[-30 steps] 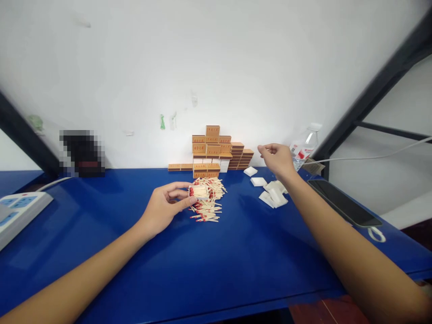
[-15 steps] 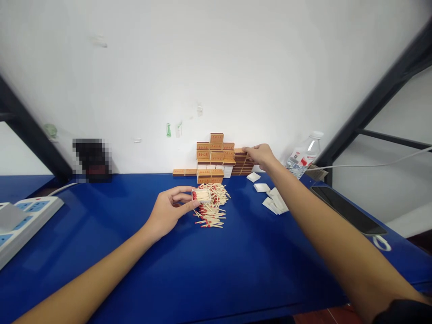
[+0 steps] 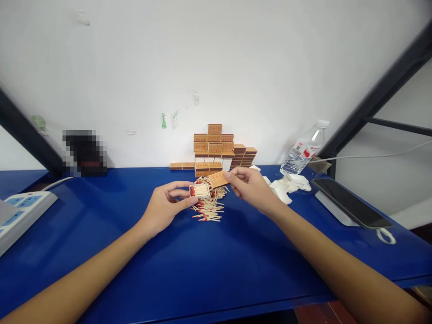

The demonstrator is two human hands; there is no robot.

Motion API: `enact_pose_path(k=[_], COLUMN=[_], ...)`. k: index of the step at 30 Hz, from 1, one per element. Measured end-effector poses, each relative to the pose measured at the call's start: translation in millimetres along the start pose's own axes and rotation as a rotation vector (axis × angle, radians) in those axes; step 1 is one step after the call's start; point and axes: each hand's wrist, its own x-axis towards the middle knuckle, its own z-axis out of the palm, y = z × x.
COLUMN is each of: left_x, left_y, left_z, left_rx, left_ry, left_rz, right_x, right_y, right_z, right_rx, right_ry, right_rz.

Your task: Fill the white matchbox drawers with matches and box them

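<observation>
My left hand (image 3: pixel 166 206) pinches a white matchbox tray (image 3: pixel 199 191) filled with red-tipped matches, just above a loose pile of matches (image 3: pixel 209 203) on the blue table (image 3: pixel 189 261). My right hand (image 3: pixel 249 185) holds an orange matchbox sleeve (image 3: pixel 218 179) by its end, close to the right of the tray. Behind both hands a stack of orange matchboxes (image 3: pixel 216 148) leans against the white wall.
White empty trays (image 3: pixel 286 185) lie to the right of my right hand. A plastic water bottle (image 3: pixel 302 150), a dark phone (image 3: pixel 351 202) and a white cable sit at the right. A white power strip (image 3: pixel 18 216) lies at the left edge.
My right hand reached to the matchbox stack, took an orange sleeve and drew it back beside the tray. My left hand stayed on the filled tray.
</observation>
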Motion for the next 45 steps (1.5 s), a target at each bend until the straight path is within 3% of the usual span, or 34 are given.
enact_pose_path(k=[3, 11, 24, 33, 35, 39, 41, 45], left_x=[0, 0, 1, -1, 0, 1, -1, -7], left_y=[0, 0, -1, -2, -2, -2, -2, 1], left_z=[-1.7, -1.9, -3.0, -1.7, -1.9, -1.3, 1.5, 9.6], left_rx=[-0.016, -0.047, -0.092, -0.112, -0.106, -0.1, -0.116, -0.122], left_ry=[0.004, 0.005, 0.025, -0.066, -0.04, 0.096, 0.163, 0.169], left_rz=[0.003, 0.01, 0.004, -0.047, -0.037, 0.001, 0.007, 0.01], right_x=[-3, -5, -12, -14, -13, -17, -26, -52], right_y=[1, 0, 0, 3, 6, 12, 10, -4], right_z=[11, 4, 10, 9, 13, 28, 37, 50], right_rx=[0.03, 0.029, 0.028, 0.036, 0.065, 0.123, 0.099, -0.101], right_ry=[-0.09, -0.178, -0.268, -0.374, -0.336, -0.048, -0.012, -0.293], right_rz=[-0.001, 0.026, 0.052, 0.067, 0.066, -0.023, -0.099, -0.13])
